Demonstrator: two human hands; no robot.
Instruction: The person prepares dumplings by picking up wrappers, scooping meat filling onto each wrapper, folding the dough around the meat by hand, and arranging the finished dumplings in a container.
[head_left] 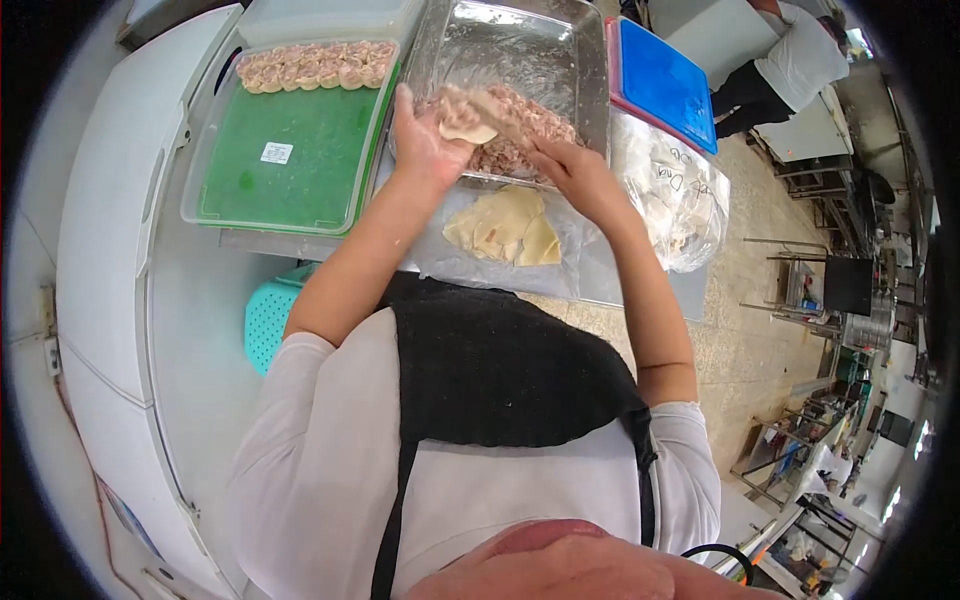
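My left hand [430,140] is raised over the near left edge of a metal tray [490,50]. It is closed around a round dough wrapper [468,131] with pinkish minced meat on it. My right hand [580,178] grips a narrow flat spreading tool [508,118], whose tip is blurred close to the wrapper. A mound of minced meat [540,118] lies in the near right part of the tray. Just in front of the tray, a loose stack of dough wrappers [505,228] rests on plastic sheeting.
Left of the tray, a green-bottomed plastic container [300,190] holds rows of filled dumplings [318,66] at its far end. To the right are a blue lid [665,80] and a plastic bag of pale contents [668,195]. Another person [800,55] stands at upper right.
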